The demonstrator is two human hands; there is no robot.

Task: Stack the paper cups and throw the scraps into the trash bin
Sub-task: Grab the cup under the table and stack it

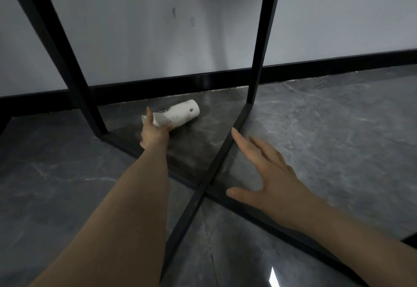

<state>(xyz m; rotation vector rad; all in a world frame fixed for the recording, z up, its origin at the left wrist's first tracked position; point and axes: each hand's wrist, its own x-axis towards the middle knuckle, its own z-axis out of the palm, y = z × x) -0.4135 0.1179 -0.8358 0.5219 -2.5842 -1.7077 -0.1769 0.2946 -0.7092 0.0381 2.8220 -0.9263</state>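
The white cups (pixel 178 115), apparently already nested, lie on their side on the floor (pixel 316 128) under the black frame (pixel 225 151), near the wall, and the left hand (pixel 154 132) has thumb and fingers curled round their near end. Gripped so far toward one end, the stack could slide apart or knock a bar as it is lifted out. The right hand (pixel 270 178) hovers spread and empty above the lower bar, too far off to catch them.
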